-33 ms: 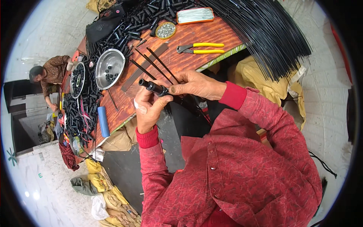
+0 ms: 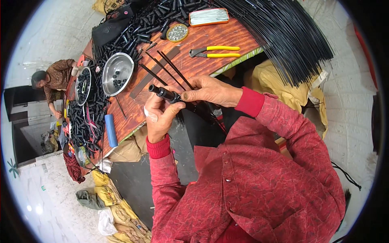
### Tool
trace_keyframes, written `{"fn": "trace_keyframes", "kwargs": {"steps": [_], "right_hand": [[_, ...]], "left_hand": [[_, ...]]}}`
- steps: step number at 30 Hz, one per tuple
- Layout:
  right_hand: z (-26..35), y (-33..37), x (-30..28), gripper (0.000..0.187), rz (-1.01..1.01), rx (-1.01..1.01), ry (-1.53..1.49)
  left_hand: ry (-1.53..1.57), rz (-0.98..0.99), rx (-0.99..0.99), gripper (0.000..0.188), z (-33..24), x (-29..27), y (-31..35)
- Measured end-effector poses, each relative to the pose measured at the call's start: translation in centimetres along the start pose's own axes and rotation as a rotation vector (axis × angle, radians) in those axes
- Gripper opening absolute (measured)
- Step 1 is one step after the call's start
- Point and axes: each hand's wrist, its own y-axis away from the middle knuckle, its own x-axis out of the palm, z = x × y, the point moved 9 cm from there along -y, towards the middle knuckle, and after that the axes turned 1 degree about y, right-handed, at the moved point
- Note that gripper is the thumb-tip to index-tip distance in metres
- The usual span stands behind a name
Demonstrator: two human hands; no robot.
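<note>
Fingers (image 2: 175, 108) of left hand (image 2: 158, 117) and right hand (image 2: 212, 91) clamp one black tubular part (image 2: 164, 93), thumbs near together.

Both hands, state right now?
Left hand: closed, grip on the black tube.
Right hand: closed, grip at the tube's lower end; whether it holds rods too can't be told.

Two red-cuffed hands (image 2: 159, 120) (image 2: 214, 91); one cutter (image 2: 216, 48)
</note>
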Motion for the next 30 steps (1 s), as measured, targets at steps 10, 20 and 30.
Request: {"fn": "trace_keyframes", "kwargs": {"steps": [10, 20, 30], "right_hand": [[-0.6, 0.1, -0.8, 0.047, 0.09, 0.034, 0.04], [3.2, -0.4, -4.5, 0.051, -0.197, -0.216, 0.863], [7.8, 3.9, -0.1, 0.015, -0.338, -0.596, 0.92]], "left_hand": [[-0.006, 0.008, 0.044, 0.033, -0.6, 0.9, 0.1], [-0.032, -0.072, -0.02, 0.034, 0.5, -0.1, 0.2], [0.016, -0.102, -0.093, 0.036, 2.3, -1.0, 0.0]]}}
